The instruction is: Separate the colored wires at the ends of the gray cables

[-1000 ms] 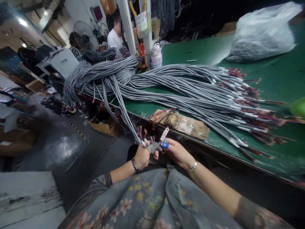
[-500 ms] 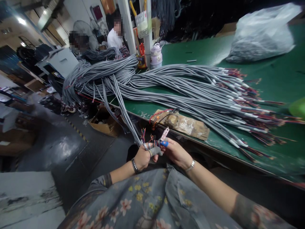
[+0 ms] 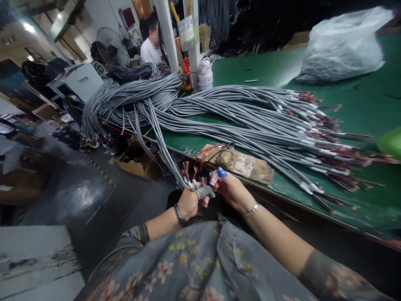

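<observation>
My left hand (image 3: 189, 203) is closed around a few grey cables (image 3: 171, 166). Their cut ends, with thin coloured wires (image 3: 186, 169) fanned out, stick up past the fingers. A grey cover (image 3: 205, 192) sits on the left thumb. Close by on the right, my right hand (image 3: 234, 193) pinches a small pink tool (image 3: 214, 178), whose exact kind I cannot make out. A blue cover (image 3: 222, 172) wraps the raised right thumb. The tool is beside the wire ends; whether it touches them is unclear.
A large bundle of grey cables (image 3: 200, 125) covers the green bench (image 3: 247, 69). A worn board (image 3: 247, 165) lies at its front edge. Behind are a plastic bag (image 3: 343, 48), a lilac bottle (image 3: 205, 74) and a post. A cardboard box (image 3: 138, 165) is below; a person (image 3: 150, 50) sits beyond.
The blue-covered right thumb has lifted and now points up. The pink tool has dropped slightly and tilted between the fingers. My left hand keeps its hold on the cables.
</observation>
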A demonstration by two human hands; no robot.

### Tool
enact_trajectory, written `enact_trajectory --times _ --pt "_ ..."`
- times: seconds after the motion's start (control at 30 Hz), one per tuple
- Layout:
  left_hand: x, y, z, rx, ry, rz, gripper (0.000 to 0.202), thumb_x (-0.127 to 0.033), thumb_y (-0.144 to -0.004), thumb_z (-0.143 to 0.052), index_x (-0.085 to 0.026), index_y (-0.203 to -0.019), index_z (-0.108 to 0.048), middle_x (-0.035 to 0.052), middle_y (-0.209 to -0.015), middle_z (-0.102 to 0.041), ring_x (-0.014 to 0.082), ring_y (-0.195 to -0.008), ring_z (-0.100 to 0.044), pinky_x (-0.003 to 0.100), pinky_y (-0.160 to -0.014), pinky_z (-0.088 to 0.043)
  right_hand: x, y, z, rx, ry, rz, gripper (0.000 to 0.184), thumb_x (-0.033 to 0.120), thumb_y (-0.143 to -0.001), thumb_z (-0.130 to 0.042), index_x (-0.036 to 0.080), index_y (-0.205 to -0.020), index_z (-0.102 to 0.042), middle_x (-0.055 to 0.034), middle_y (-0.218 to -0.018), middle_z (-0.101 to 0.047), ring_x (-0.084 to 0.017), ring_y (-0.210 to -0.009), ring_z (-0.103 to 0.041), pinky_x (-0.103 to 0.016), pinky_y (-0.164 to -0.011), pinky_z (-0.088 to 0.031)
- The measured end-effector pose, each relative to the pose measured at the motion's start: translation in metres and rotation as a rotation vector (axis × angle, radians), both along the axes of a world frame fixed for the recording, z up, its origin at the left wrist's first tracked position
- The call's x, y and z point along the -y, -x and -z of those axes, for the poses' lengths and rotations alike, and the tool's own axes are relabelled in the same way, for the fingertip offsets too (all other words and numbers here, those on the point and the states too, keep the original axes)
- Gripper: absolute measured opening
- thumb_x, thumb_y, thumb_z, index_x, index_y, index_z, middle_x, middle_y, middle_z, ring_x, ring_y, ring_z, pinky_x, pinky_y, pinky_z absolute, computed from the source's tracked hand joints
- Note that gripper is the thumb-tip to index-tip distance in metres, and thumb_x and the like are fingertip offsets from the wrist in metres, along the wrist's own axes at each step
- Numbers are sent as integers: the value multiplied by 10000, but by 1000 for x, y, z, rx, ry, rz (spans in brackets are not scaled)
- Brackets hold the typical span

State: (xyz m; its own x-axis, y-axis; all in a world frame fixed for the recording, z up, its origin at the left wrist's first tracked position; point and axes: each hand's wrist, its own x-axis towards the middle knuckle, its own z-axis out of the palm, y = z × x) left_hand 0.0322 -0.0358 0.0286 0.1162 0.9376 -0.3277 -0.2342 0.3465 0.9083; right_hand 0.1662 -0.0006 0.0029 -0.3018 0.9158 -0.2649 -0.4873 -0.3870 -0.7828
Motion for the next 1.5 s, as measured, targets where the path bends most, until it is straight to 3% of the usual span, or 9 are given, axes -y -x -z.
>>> enact_trajectory --times 0.13,0.4,0.63,0.77,1.0,1.27,1.5 --pt "-2 -1 1 9 15 0 404 -497 -520 -766 -137 -522 -583 -34 -359 -459 63 -318 -358 219 -363 -256 1 3 5 -110 95 59 405 585 -566 -785 210 -682 -686 4 -655 -662 -132 -602 -587 -253 -583 -503" --pt "-1 -1 4 -12 38 14 391 -481 -524 -770 -132 -509 -596 -34 -354 -453 55 -320 -350 213 -362 -253 0 7 10 -136 100 143 352 538 -556 -815 231 -695 -714 7 -673 -685 -134 -602 -591 -241 -560 -489" --pt "2 2 4 -22 25 -4 396 -492 -540 -761 -142 -514 -576 -37 -359 -454 58 -316 -352 214 -354 -253 2 2 9 -168 150 57 376 600 -734 -649 228 -728 -696 -6 -680 -680 -131 -605 -607 -243 -574 -495" --pt "7 4 6 -26 -14 4 401 -506 -558 -752 -138 -522 -595 -29 -360 -464 60 -320 -364 214 -359 -279 3 -1 5 -172 162 -23 425 632 -757 -596 217 -731 -687 -12 -674 -669 -119 -570 -591 -240 -558 -492" --pt "10 2 8 3 -91 -131 415 -534 -581 -733 -145 -534 -598 -28 -365 -472 62 -330 -378 204 -359 -285 4 3 3 -48 43 136 355 520 -613 -771 200 -726 -668 14 -626 -620 -108 -540 -519 -233 -521 -447" --pt "7 -5 7 -36 -77 -174 398 -515 -593 -722 -140 -534 -602 -22 -375 -476 63 -335 -382 206 -360 -289 12 5 10 169 -117 289 427 644 -670 -663 222 -630 -611 3 -600 -589 -129 -522 -469 -279 -526 -429" --pt "7 -8 6 -68 -63 -194 415 -524 -573 -726 -152 -499 -555 -26 -367 -467 65 -334 -381 209 -358 -301 3 10 12 -148 77 126 363 548 -613 -773 217 -710 -662 -8 -684 -658 -151 -592 -564 -288 -568 -508"
